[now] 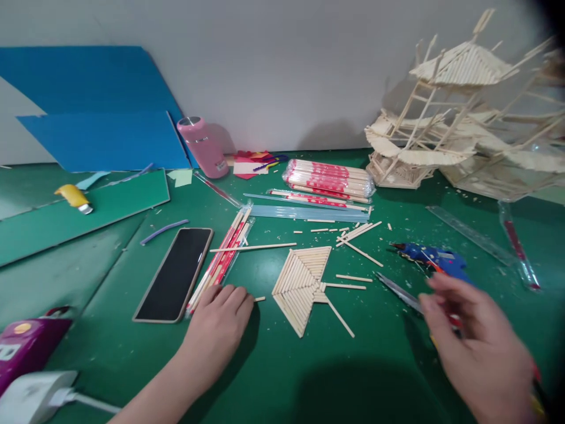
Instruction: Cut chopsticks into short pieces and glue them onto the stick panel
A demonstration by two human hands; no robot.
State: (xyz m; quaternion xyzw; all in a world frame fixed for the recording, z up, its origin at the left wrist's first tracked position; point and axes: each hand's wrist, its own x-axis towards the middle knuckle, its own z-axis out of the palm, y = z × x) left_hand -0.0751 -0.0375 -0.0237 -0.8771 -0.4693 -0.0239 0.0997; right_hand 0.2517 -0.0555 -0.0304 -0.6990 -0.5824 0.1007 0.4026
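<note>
Head view of the green counter (335, 377). My left hand (216, 330) lies palm down on the counter, fingers loosely curled and holding nothing; its fingertips sit just beside the near end of an opened pack of chopsticks (223, 259) and a short stick offcut (259, 299). A phone (174, 274) lies face up just outside that hand. Between my two hands rests the stick fan panel (302, 282) (a flat fan of glued sticks, with loose sticks trailing from its near corner). My right hand (477, 341) is blurred; its fingers are partly spread over the handles of the scissors (399, 291), and I cannot tell whether it has closed on them. Just beyond that hand lies a blue glue gun (435, 259), with a clear ruler (472, 234) farther out. Well beyond both hands stand a wrapped chopstick bundle (329, 176), a pink bottle (203, 147) and a stick-built model (454, 118).
</note>
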